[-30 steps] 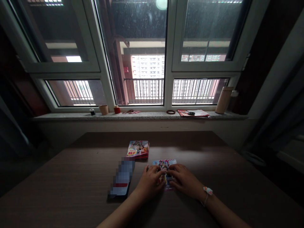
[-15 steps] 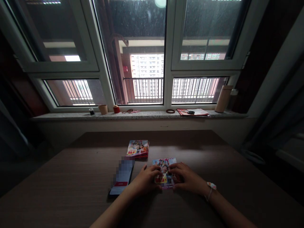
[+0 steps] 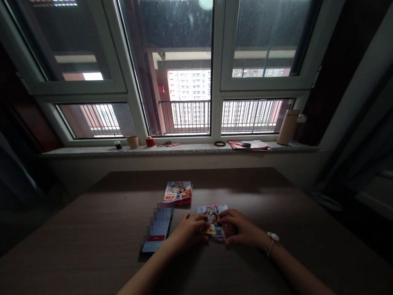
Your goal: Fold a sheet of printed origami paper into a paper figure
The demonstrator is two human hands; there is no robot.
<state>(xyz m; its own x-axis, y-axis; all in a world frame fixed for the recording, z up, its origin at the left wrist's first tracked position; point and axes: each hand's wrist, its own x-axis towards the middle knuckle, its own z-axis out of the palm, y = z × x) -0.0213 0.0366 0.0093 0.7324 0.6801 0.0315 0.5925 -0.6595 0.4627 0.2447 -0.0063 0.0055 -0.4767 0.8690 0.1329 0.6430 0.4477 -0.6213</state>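
Dimly lit brown table (image 3: 92,221), window (image 3: 181,102) beyond; hands (image 3: 190,231) spread over printed leaflet (image 3: 214,219).

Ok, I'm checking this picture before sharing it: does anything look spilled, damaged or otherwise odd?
One thing: coarse square blocks hide the left edge of the phone, beside the left hand, unlike the smooth picture around them. I see nothing spilled or torn.
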